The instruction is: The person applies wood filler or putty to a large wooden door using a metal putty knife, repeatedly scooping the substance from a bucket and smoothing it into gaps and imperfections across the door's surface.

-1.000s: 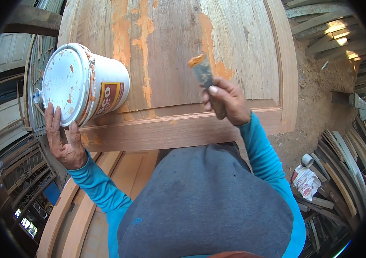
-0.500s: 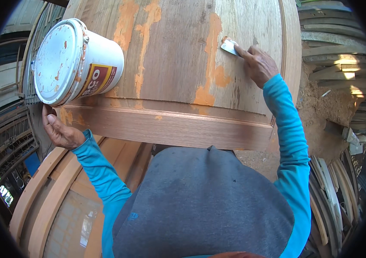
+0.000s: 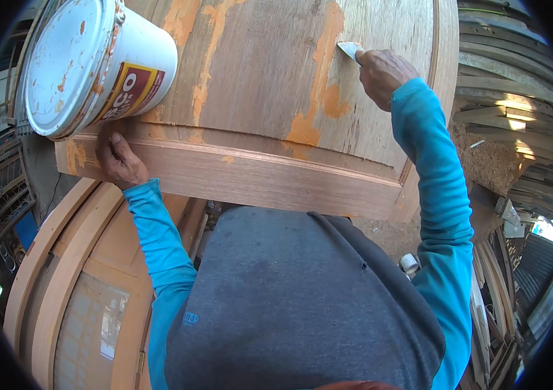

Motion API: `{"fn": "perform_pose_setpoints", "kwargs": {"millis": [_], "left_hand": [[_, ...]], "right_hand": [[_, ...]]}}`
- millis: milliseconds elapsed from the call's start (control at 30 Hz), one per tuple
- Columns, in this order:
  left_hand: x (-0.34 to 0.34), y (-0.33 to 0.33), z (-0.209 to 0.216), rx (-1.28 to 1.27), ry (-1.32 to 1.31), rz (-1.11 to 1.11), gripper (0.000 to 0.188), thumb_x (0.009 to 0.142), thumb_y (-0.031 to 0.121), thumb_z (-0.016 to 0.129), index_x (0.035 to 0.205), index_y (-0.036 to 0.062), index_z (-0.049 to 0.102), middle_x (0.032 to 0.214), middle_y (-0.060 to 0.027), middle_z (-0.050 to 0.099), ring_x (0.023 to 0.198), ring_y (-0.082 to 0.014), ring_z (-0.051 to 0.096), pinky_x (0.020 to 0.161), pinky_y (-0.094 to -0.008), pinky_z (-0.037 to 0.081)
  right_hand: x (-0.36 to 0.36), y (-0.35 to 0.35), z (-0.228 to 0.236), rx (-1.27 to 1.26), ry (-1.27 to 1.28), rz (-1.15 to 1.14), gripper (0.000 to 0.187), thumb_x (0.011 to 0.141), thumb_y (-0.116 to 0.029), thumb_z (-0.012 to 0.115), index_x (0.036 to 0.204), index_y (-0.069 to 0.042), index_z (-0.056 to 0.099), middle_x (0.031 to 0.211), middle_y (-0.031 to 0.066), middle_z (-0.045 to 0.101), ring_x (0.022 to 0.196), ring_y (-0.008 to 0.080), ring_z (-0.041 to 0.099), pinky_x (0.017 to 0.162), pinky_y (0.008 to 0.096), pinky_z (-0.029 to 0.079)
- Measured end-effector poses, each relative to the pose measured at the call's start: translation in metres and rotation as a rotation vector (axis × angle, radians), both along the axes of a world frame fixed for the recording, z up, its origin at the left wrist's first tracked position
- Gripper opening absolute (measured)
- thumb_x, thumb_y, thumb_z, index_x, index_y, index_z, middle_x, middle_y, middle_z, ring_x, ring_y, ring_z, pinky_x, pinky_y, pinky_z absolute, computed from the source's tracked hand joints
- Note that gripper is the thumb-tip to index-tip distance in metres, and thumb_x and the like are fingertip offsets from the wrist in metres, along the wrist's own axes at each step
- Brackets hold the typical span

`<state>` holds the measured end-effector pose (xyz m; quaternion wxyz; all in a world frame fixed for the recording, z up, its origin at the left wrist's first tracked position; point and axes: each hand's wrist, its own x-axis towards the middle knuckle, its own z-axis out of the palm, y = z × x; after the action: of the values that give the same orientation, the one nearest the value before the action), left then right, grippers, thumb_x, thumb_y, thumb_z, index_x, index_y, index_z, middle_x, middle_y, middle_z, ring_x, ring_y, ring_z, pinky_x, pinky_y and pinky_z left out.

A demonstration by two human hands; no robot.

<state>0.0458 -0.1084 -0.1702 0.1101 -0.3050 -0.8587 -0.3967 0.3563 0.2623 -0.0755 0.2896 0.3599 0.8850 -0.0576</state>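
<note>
My right hand point(image 3: 387, 75) grips a putty knife point(image 3: 350, 49), its pale blade against the wood just right of an orange filler streak point(image 3: 318, 78). The panelled wooden door point(image 3: 263, 71) lies flat before me, with more orange filler strips farther left. A white bucket point(image 3: 149, 58) with a filler-spattered lid stands on the door's left part. Just below the bucket, my left hand point(image 3: 123, 162) is at the door's near rail, thumb up and fingers curled together. Shadow and the bucket partly hide its fingertips, and what they hold, if anything, cannot be made out.
Below on the left lean more wooden doors point(image 3: 62, 273), one with a glazed panel. Stacked timber strips point(image 3: 510, 71) line the right side, above sandy ground point(image 3: 484, 156). A small white container point(image 3: 409, 263) is beside my right elbow.
The putty knife has turned and moved slightly up along the wood. My left hand has shifted right beneath the bucket. The whole view has tilted, setting the bucket and door higher.
</note>
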Motion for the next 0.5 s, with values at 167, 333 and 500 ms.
{"fn": "perform_pose_setpoints", "kwargs": {"millis": [167, 333, 500], "left_hand": [[0.000, 0.001, 0.003, 0.027, 0.064, -0.016, 0.040, 0.107, 0.028, 0.057, 0.128, -0.0042, 0.065, 0.125, -0.0198, 0.068, 0.112, -0.0332, 0.065, 0.097, -0.0415, 0.051], [0.002, 0.001, 0.002, 0.067, 0.021, -0.024, 0.038, 0.107, 0.027, 0.057, 0.128, -0.0036, 0.065, 0.124, -0.0184, 0.068, 0.113, -0.0310, 0.065, 0.097, -0.0410, 0.052], [0.002, 0.000, 0.001, 0.082, 0.042, -0.003, 0.038, 0.106, 0.028, 0.058, 0.126, -0.0032, 0.065, 0.123, -0.0178, 0.068, 0.112, -0.0301, 0.065, 0.096, -0.0399, 0.053]], "right_hand": [[0.003, -0.052, 0.008, -0.094, 0.003, -0.101, 0.024, 0.101, -0.008, 0.048, 0.112, 0.007, 0.063, 0.100, 0.0263, 0.071, 0.090, 0.0383, 0.073, 0.077, 0.0473, 0.060], [0.037, -0.115, 0.003, -0.081, 0.100, -0.091, 0.032, 0.101, -0.010, 0.049, 0.127, 0.007, 0.056, 0.096, 0.0258, 0.068, 0.087, 0.0422, 0.072, 0.074, 0.0500, 0.059], [0.058, -0.105, 0.032, -0.198, 0.173, -0.020, 0.031, 0.101, -0.015, 0.052, 0.130, -0.005, 0.060, 0.094, 0.0213, 0.067, 0.082, 0.0406, 0.071, 0.071, 0.0514, 0.056]]}}
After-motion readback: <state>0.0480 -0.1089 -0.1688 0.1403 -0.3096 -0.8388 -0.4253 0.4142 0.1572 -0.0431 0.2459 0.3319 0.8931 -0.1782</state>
